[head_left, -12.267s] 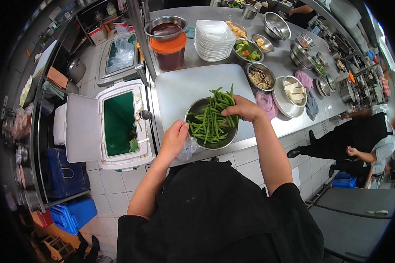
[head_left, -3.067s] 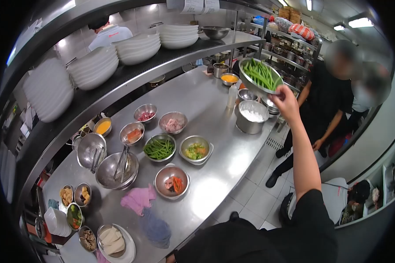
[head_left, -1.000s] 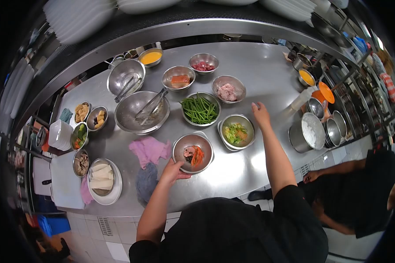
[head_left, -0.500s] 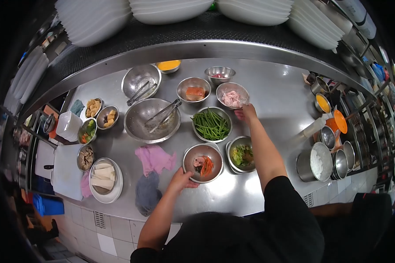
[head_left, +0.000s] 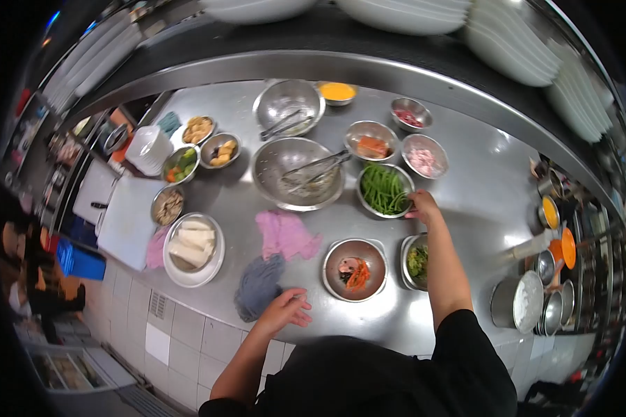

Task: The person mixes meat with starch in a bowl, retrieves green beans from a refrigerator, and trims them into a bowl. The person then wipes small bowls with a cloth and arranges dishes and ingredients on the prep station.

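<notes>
My right hand (head_left: pixel 423 206) has its fingers curled on the right rim of a steel bowl of green beans (head_left: pixel 384 190). Off the table's front edge, by the grey cloth (head_left: pixel 259 286), my left hand (head_left: pixel 284 311) is open with its fingers apart. Between my arms stands a steel bowl with orange strips and pinkish pieces (head_left: pixel 355 271), touched by neither hand. My right forearm partly covers a bowl of chopped greens (head_left: pixel 416 263). Behind the beans are a bowl of pale pink meat (head_left: pixel 425 156) and a bowl with an orange-pink block (head_left: pixel 372 142).
Tongs (head_left: pixel 318 170) lie across a large steel bowl (head_left: pixel 268 182) left of the beans. A pink cloth (head_left: pixel 287 235) lies in front of it. White blocks fill a bowl on a white plate (head_left: pixel 215 266). A steel shelf (head_left: pixel 313 64) with stacked dishes overhangs the back.
My right hand has moved from the pink meat bowl to the green bean bowl. My left hand has let go of the bowl with orange strips and drawn back. The view has turned left.
</notes>
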Motion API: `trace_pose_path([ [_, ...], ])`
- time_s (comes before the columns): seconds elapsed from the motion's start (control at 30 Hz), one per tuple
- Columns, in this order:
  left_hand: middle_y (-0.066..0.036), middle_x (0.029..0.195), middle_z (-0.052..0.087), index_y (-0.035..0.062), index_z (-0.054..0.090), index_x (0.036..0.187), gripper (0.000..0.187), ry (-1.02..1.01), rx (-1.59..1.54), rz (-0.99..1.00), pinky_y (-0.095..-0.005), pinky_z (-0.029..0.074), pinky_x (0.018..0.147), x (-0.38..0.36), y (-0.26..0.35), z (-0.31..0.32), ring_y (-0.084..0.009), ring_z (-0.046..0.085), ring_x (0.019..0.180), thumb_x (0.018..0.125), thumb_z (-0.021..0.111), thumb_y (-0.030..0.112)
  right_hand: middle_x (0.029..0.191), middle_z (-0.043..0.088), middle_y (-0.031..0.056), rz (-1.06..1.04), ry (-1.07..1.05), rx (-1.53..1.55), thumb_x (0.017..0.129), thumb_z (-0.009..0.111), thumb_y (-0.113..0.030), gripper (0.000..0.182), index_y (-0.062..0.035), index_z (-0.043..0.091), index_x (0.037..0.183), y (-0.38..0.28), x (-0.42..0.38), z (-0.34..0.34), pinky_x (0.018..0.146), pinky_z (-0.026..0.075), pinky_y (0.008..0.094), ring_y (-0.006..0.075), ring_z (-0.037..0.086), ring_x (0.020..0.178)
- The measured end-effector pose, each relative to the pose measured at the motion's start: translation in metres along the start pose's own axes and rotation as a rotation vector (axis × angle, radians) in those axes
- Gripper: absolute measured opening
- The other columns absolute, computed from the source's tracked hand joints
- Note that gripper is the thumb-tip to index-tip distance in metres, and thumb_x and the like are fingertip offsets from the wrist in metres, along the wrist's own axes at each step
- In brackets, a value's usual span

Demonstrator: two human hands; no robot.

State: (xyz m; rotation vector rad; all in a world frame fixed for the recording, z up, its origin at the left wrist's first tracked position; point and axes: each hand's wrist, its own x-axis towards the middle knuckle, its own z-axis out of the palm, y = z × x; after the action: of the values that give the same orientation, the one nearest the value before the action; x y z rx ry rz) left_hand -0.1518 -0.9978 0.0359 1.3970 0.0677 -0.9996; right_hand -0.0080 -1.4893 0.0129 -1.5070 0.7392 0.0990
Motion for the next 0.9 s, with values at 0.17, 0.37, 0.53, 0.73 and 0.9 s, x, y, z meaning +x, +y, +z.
trace_pose_path([
  [0.17, -0.018, 0.113, 0.06, -0.0004, 0.043, 0.135, 0.044, 0.092, -0.058, 0.045, -0.0363, 0.059, 0.072, -0.045, -0.021, -0.016, -0.0266, 0.069, 0.087, 0.102, 0.051, 0.027, 0.085, 0.065, 0.0138, -0.103, -0.001, 0.166, 0.09, 0.056, -0.015, 0.018, -0.0057, 0.049, 0.104, -0.01, 0.029, 0.019, 0.055, 0.061, 0.0415, 0.0259, 0.068, 0.068],
  [0.37, -0.014, 0.105, 0.065, -0.0008, 0.052, 0.125, 0.04, 0.125, -0.089, 0.052, -0.0345, 0.059, 0.07, -0.108, -0.054, -0.058, -0.0229, 0.069, 0.084, 0.101, 0.051, 0.031, 0.106, 0.062, 0.019, -0.321, 0.143, 0.543, 0.094, 0.058, -0.02, 0.029, -0.0033, 0.049, 0.116, -0.018, 0.048, 0.028, 0.072, 0.059, 0.0397, 0.0262, 0.068, 0.083],
  [0.53, -0.012, 0.083, 0.069, 0.0008, 0.063, 0.108, 0.043, 0.023, 0.04, -0.156, -0.0313, 0.058, 0.063, -0.146, -0.109, -0.121, -0.0216, 0.07, 0.074, 0.098, 0.055, 0.041, 0.101, 0.064, 0.0114, -0.655, 0.143, 0.277, 0.097, 0.056, -0.018, 0.019, -0.0047, 0.056, 0.112, -0.027, -0.09, 0.104, 0.074, 0.057, 0.0344, 0.0207, 0.067, 0.087],
  [0.73, -0.015, 0.085, 0.069, -0.0004, 0.06, 0.111, 0.045, 0.243, 0.272, -0.56, -0.0366, 0.058, 0.053, -0.132, -0.242, -0.197, -0.0249, 0.07, 0.065, 0.096, 0.056, 0.042, 0.119, 0.062, 0.0118, -0.769, -0.27, -0.671, 0.091, 0.063, -0.029, 0.039, -0.0115, 0.059, 0.126, 0.022, -0.193, 0.264, 0.092, 0.049, 0.0394, 0.0245, 0.06, 0.108],
  [0.9, -0.017, 0.082, 0.069, -0.0008, 0.058, 0.111, 0.044, 0.422, 0.147, -0.587, -0.0389, 0.059, 0.052, -0.124, -0.323, -0.204, -0.0268, 0.069, 0.061, 0.095, 0.056, 0.041, 0.142, 0.047, 0.015, -0.889, -0.022, -1.167, 0.085, 0.067, -0.034, 0.057, -0.0198, 0.052, 0.138, 0.051, -0.159, 0.365, 0.107, 0.034, 0.0535, 0.037, 0.042, 0.132],
])
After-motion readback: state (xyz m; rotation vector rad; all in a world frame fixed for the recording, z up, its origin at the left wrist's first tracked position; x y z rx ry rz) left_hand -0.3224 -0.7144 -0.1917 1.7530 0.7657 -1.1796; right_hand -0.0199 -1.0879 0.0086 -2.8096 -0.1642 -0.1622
